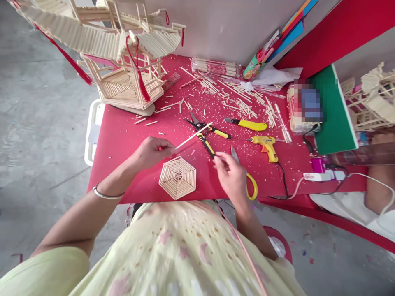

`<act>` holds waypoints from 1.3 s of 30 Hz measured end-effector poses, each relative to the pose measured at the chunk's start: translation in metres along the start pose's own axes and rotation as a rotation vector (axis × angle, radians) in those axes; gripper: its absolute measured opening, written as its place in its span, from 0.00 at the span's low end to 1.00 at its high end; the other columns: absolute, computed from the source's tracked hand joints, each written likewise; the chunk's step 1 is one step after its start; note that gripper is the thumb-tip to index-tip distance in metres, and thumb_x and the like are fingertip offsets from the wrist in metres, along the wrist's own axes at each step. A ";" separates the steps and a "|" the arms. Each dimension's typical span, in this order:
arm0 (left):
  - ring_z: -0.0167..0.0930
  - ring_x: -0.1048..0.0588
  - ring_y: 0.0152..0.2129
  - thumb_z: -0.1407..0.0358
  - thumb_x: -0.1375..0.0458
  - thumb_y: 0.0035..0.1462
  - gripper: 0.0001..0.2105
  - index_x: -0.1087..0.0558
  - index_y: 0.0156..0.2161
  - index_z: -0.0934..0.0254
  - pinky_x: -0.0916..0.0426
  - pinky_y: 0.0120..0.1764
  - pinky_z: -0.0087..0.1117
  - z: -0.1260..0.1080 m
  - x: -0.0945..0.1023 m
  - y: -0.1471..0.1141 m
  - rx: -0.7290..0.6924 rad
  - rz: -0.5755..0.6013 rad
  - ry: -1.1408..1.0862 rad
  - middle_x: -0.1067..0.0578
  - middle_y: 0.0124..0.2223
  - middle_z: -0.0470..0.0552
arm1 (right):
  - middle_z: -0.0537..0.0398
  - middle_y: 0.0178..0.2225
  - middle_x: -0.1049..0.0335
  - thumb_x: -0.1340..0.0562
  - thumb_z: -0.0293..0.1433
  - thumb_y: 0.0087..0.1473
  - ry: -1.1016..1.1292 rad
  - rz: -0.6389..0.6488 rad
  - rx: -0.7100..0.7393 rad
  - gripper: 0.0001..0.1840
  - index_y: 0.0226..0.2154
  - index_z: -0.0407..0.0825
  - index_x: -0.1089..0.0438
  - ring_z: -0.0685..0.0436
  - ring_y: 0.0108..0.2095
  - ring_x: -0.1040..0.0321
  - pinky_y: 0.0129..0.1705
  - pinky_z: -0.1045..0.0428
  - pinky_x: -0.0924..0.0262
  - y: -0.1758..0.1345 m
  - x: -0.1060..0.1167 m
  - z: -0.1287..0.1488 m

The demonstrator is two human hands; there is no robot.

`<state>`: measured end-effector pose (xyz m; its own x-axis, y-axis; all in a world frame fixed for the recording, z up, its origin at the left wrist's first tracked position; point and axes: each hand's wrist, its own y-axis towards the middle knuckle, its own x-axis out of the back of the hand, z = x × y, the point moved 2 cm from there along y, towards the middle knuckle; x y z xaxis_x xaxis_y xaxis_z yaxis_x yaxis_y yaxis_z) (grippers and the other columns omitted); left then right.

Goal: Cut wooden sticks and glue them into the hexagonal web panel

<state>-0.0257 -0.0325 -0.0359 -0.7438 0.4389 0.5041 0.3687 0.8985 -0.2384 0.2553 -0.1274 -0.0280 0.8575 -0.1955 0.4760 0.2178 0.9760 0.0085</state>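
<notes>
My left hand [154,150] pinches one end of a thin wooden stick [194,136], which points up to the right across the snips. My right hand [230,170] has its fingers curled at the handle end of black-and-yellow snips [205,142]; the snips lie on the red tabletop with their jaws apart. Between my hands, near the table's front edge, lies a flat hexagon of wooden sticks [178,177] in concentric rings. Scissors with a yellow handle [253,187] lie partly hidden behind my right hand.
A stick-built pavilion model [129,82] with red tassels stands at the back left. A yellow utility knife [251,124] and a yellow glue gun [268,147] lie to the right, among loose sticks [243,102]. A power strip [324,176] and another person's arm [381,185] are further right.
</notes>
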 end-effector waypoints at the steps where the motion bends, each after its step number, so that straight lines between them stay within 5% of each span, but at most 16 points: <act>1: 0.27 0.29 0.25 0.55 0.38 0.57 0.15 0.17 0.36 0.65 0.36 0.30 0.26 0.000 0.000 0.001 0.004 -0.011 0.016 0.20 0.30 0.49 | 0.53 0.39 0.18 0.34 0.43 0.61 -0.109 -0.062 0.026 0.14 0.47 0.57 0.22 0.40 0.37 0.21 0.43 0.45 0.25 -0.004 0.013 -0.005; 4: 0.27 0.29 0.26 0.57 0.37 0.55 0.12 0.17 0.33 0.64 0.36 0.31 0.27 0.001 0.000 0.004 0.003 -0.056 0.108 0.20 0.30 0.49 | 0.51 0.41 0.18 0.35 0.43 0.62 -0.311 -0.137 0.054 0.13 0.46 0.60 0.21 0.37 0.36 0.22 0.44 0.40 0.26 -0.013 0.038 -0.014; 6: 0.28 0.28 0.26 0.57 0.37 0.54 0.12 0.18 0.31 0.64 0.35 0.32 0.28 0.003 -0.001 0.006 -0.005 -0.091 0.137 0.20 0.30 0.50 | 0.53 0.41 0.19 0.37 0.42 0.64 -0.303 -0.071 0.113 0.11 0.45 0.62 0.21 0.37 0.37 0.23 0.45 0.39 0.27 -0.015 0.035 -0.012; 11: 0.28 0.28 0.27 0.54 0.35 0.53 0.15 0.18 0.32 0.65 0.35 0.33 0.28 0.012 0.000 0.008 0.000 -0.166 0.047 0.20 0.31 0.50 | 0.55 0.42 0.21 0.39 0.33 0.67 -0.177 0.313 0.415 0.11 0.43 0.60 0.20 0.42 0.42 0.25 0.49 0.44 0.32 0.010 -0.031 0.017; 15: 0.29 0.28 0.27 0.53 0.35 0.53 0.15 0.17 0.35 0.65 0.34 0.32 0.29 0.027 0.005 0.005 0.044 -0.234 -0.069 0.20 0.31 0.49 | 0.50 0.37 0.24 0.42 0.25 0.66 -0.448 0.583 0.707 0.13 0.37 0.51 0.22 0.43 0.41 0.32 0.39 0.48 0.40 0.045 -0.079 0.041; 20: 0.29 0.28 0.24 0.54 0.34 0.53 0.14 0.17 0.34 0.64 0.35 0.30 0.30 0.040 0.009 0.001 0.044 -0.309 -0.108 0.20 0.28 0.48 | 0.49 0.34 0.26 0.42 0.24 0.66 -0.808 0.792 0.988 0.12 0.35 0.47 0.24 0.44 0.37 0.37 0.32 0.48 0.54 0.071 -0.101 0.061; 25: 0.29 0.27 0.25 0.55 0.32 0.51 0.14 0.17 0.36 0.65 0.33 0.31 0.30 0.038 0.010 0.003 0.040 -0.385 -0.144 0.18 0.30 0.49 | 0.50 0.34 0.24 0.40 0.23 0.65 -0.909 0.910 1.089 0.10 0.37 0.47 0.23 0.45 0.37 0.36 0.33 0.48 0.56 0.078 -0.114 0.072; 39: 0.28 0.27 0.22 0.54 0.32 0.51 0.16 0.17 0.37 0.67 0.33 0.28 0.29 0.041 0.007 0.007 0.042 -0.408 -0.243 0.18 0.29 0.51 | 0.49 0.36 0.24 0.41 0.24 0.65 -0.915 0.943 1.066 0.10 0.39 0.47 0.23 0.44 0.37 0.36 0.34 0.48 0.55 0.085 -0.114 0.077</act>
<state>-0.0515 -0.0227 -0.0682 -0.9338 0.0353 0.3560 0.0005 0.9952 -0.0975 0.1403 -0.0146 -0.0132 -0.1187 0.1935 0.9739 -0.8911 0.4120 -0.1904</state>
